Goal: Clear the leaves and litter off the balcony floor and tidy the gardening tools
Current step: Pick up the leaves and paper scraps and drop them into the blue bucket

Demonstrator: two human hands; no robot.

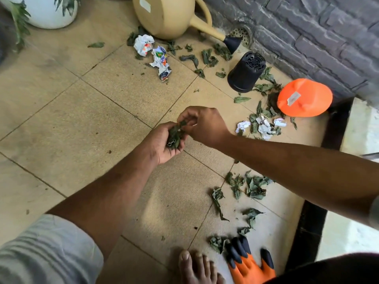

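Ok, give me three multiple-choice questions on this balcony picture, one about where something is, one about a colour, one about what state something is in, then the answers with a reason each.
1. Where does the orange-and-black glove lie?
A. Beside the bare foot, at the bottom of the view
B. Inside the watering can
C. On the white planter

2. What colour is the watering can?
A. Green
B. Beige
C. Red

3. How does the small black pot stand?
A. Upright, filled with soil
B. Upside down on the tiles, base up
C. Stacked inside the orange pot

Answers:
1 A, it lies on the tiles right of the toes.
2 B, its body and spout are beige, with a black nozzle.
3 B, its slotted base faces up.
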